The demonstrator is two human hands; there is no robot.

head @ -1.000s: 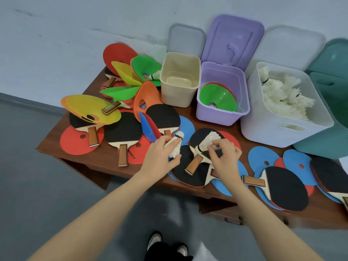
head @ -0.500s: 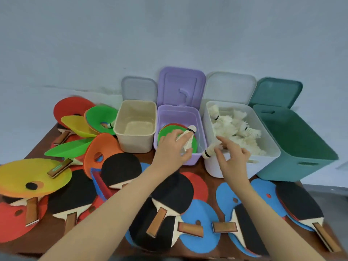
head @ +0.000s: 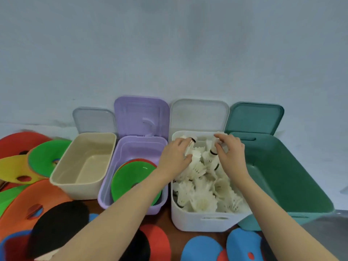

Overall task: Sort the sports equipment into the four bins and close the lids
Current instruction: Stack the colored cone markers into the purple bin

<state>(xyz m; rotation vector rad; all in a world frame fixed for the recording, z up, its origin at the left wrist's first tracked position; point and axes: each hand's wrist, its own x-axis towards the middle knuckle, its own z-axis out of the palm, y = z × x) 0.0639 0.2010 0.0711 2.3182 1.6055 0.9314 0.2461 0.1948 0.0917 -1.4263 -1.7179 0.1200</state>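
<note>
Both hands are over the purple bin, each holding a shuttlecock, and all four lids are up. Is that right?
Not quite. The head view shows the left hand and right hand over the white bin, which is full of shuttlecocks, not the purple bin. Each hand does hold a shuttlecock, and all four lids are up.

White feathered shuttlecocks (head: 202,193) heaped in open white plastic bin (head: 205,221); green flat disc (head: 131,178) tilted in lilac bin (head: 105,193).

Setting: plain indoor room, type cannot be told. Bare pale blue-grey wall (head: 169,53) fills upper frame; brown wooden table (head: 165,219) at bottom carries four lidded plastic bins (head: 207,221).
</note>
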